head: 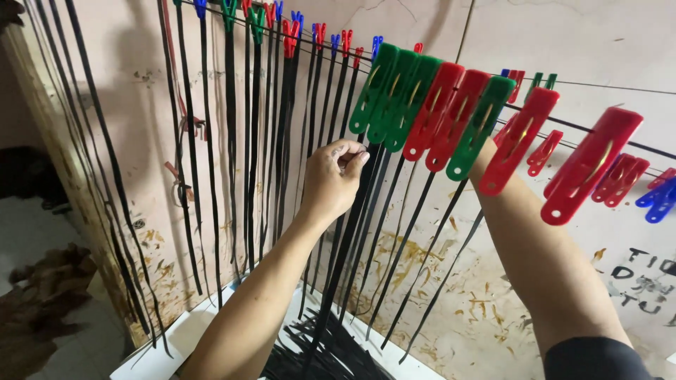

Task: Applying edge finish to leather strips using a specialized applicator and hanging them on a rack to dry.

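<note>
Dark handwritten lettering (644, 278) sits low on the right of the stained wall (563, 42), partly cut by the frame edge. No packages or printed labels visible.

Left hand (332, 179) is raised at mid-frame, forearm coming up from the bottom, fingers curled and pinched on the top of a black strip (348, 232) just under the green clothes pegs (394, 95). The strip hangs straight down toward a loose pile of black strips (331, 352) on a white tray (151, 352) at the bottom.

Right forearm (542, 260) rises from bottom right behind the red clothes pegs (517, 141); the right hand itself is hidden behind the pegs, so I can't tell its grip.

The pegs are clipped in a row along a wire (605, 86) slanting across the top. More black strips hang from smaller pegs (289, 35) on the left.
</note>
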